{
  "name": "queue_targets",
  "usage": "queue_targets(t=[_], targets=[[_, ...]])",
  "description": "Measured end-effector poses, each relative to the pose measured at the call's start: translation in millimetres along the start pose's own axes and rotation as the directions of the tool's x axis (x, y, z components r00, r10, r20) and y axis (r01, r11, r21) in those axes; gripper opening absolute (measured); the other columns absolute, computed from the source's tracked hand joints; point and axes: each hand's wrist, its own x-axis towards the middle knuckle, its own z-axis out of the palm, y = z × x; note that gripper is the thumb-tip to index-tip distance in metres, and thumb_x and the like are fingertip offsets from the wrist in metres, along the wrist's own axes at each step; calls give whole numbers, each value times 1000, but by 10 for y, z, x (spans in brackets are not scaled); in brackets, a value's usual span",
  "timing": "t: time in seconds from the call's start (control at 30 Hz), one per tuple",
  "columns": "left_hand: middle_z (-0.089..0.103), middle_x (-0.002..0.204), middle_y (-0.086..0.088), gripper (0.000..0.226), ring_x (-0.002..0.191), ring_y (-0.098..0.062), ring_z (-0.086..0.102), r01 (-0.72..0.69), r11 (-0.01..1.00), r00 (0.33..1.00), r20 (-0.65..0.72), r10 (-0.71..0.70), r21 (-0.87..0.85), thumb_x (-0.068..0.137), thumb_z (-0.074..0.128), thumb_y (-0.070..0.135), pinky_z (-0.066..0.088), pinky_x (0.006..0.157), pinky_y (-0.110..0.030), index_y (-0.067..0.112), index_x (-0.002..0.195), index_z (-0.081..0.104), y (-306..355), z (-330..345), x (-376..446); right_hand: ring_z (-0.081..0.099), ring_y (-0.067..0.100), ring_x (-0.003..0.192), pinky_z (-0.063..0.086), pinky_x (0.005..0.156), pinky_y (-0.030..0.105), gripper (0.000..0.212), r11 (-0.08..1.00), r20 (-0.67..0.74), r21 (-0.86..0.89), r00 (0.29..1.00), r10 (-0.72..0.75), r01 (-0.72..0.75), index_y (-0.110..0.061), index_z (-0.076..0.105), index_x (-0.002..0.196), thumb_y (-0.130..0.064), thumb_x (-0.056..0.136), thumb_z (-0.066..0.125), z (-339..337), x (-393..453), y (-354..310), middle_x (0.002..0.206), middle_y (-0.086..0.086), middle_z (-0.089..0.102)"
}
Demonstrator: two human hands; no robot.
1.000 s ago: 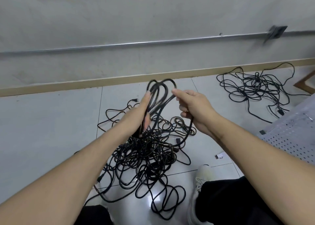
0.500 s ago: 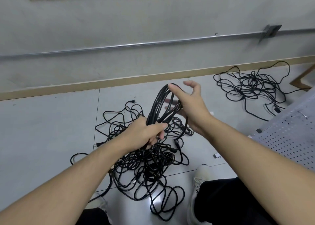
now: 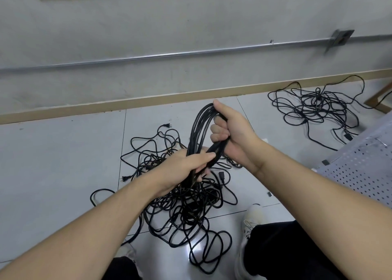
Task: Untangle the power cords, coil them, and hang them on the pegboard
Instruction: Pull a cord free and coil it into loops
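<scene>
At frame centre, left hand (image 3: 186,169) grips the coil (image 3: 198,131) at its base, right hand (image 3: 230,131) clenches its top loops above the tangle (image 3: 182,207); advise equal loops, steady base grip, gentle slack feed.

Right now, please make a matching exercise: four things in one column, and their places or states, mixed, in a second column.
Things:
1. coiled cord
2. tangled cord pile
3. second cord tangle
4. pegboard

Places or states:
A. lying at the far right
B. far right floor, near the wall
C. held by left hand and right hand
D. floor, below the hands

Pairs: 1-C, 2-D, 3-B, 4-A
</scene>
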Motion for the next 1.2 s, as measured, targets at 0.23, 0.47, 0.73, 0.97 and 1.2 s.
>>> queue_targets(t=[0.23, 0.47, 0.73, 0.97, 1.2], targets=[[65, 91, -20, 35, 90, -19, 74, 26, 985, 986, 166, 2, -171, 101, 60, 29, 56, 81, -26, -3, 89, 69, 39, 22, -14, 19, 4, 34, 23, 32, 14, 30, 998, 28, 57, 999, 14, -16, -20, 42, 80, -30, 101, 61, -46, -21, -6, 49, -6, 21], [59, 89, -11, 11, 67, -23, 62, 28, 852, 979, 185, 82, -522, 94, 62, 19, 50, 101, -59, 12, 95, 53, -61, -23, 23, 29, 7, 38, 40, 42, 18, 28, 999, -17, 12, 999, -35, 35, -19, 47, 83, -35, 101, 62, -25, -14, -27, 51, -4, 30], [54, 77, -1, 15, 53, -10, 45, -102, 738, 990, -143, 8, -667, 93, 63, 24, 46, 49, -25, 13, 99, 54, 19, -108, 160, 69, 28, 92, 54, 84, 41, 60, 957, 92, -262, 984, 152, -124, -14, 54, 121, -63, 105, 23, -136, -51, 264, 97, 11, 75], [54, 74, 2, 17, 53, -9, 45, -270, 642, 900, -426, -97, -717, 102, 59, 36, 43, 47, -23, 20, 96, 59, 26, -413, 175, 67, 20, 64, 53, 71, 31, 37, 431, 194, -902, 862, 469, -31, -12, 59, 101, -38, 109, 33, -177, -169, 407, 71, 6, 68], [63, 80, 3, 42, 77, -20, 56, -203, 854, 586, -759, -285, -478, 92, 66, 61, 46, 68, -33, 21, 82, 60, -76, -694, 197, 59, 14, 58, 46, 63, 21, 39, 231, 310, -940, 913, 264, 252, -20, 58, 68, -45, 99, 62, -202, -165, 196, 63, 2, 60]])
